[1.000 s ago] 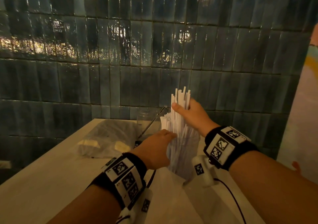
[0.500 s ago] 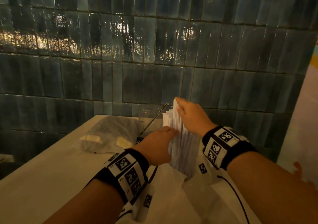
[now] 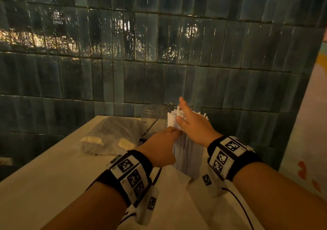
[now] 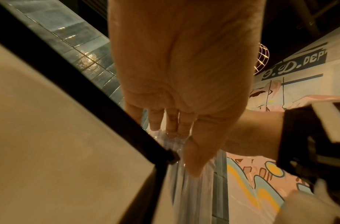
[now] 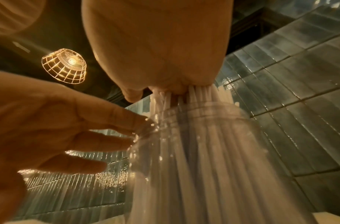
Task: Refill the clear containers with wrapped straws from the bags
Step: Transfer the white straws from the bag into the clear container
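A clear container (image 3: pixel 195 166) stands on the pale table (image 3: pixel 44 185), packed with white wrapped straws (image 3: pixel 184 146) that stick out above its rim. My right hand (image 3: pixel 190 121) lies flat on the straw tops with fingers straight; in the right wrist view its palm (image 5: pixel 155 45) presses on the straws (image 5: pixel 203 151). My left hand (image 3: pixel 163 145) touches the container's left side. Its spread fingertips (image 5: pixel 138 121) rest against the neck of the container (image 5: pixel 248 144).
A second clear container (image 3: pixel 150 114) stands behind, against the tiled wall, with a dark thin stick (image 3: pixel 157 121) leaning in it. A clear plastic bag (image 3: pixel 113 134) lies at the table's back left. White paper (image 3: pixel 177 199) lies under the near container.
My right hand held the straw bundle raised in the container, pushed it down, and now lies flat on the tops. The left hand stayed at the container's side.
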Demonstrator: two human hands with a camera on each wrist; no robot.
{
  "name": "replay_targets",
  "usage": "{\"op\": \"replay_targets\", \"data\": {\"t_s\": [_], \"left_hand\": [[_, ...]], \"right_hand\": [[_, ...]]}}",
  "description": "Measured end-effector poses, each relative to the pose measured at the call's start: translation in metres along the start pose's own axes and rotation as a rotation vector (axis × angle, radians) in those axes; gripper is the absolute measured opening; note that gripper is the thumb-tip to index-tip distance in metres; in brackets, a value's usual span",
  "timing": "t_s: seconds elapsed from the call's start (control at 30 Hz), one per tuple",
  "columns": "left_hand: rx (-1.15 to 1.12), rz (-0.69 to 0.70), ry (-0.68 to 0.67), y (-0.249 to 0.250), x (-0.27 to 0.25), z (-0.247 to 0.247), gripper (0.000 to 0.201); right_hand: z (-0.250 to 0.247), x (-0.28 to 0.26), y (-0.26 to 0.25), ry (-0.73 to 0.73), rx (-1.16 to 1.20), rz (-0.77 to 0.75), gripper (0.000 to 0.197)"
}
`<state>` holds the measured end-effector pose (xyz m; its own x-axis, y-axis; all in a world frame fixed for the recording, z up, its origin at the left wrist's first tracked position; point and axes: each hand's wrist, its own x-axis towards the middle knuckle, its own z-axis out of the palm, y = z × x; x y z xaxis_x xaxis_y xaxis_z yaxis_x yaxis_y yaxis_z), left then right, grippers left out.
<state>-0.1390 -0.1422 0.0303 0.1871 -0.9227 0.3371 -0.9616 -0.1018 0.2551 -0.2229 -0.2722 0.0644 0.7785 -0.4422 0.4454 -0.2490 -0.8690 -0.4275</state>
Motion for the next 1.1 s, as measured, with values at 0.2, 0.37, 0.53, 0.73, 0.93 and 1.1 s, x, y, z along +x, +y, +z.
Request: {"op": "replay_targets", "data": {"t_s": [0.2,0.37,0.53,0.73,0.93,1.1], "left_hand": [[-0.003,0.010,0.005,0.001,0.000,-0.001,0.081],[-0.013,0.084,0.037,0.004,0.000,-0.004,0.066],[-0.007,0.056,0.023,0.004,0.000,-0.002,0.070],[0.029,0.010,-0.010,0.000,0.001,-0.002,0.081],[-0.019,0.021,0.023,0.003,0.001,-0.001,0.080],[-0.046,0.005,0.007,0.003,0.001,-0.004,0.083]], "right_hand": [[0.004,0.019,-0.005,0.029,-0.074,-0.137,0.060],[0.014,0.023,0.001,-0.039,-0.365,-0.028,0.052],[0.007,0.023,-0.001,-0.142,-0.312,-0.046,0.049],[-0.007,0.018,0.011,-0.234,-0.011,-0.031,0.054],[0.003,0.029,-0.003,-0.241,-0.449,0.048,0.057],[0.012,0.040,-0.012,-0.208,-0.477,0.168,0.071]]}}
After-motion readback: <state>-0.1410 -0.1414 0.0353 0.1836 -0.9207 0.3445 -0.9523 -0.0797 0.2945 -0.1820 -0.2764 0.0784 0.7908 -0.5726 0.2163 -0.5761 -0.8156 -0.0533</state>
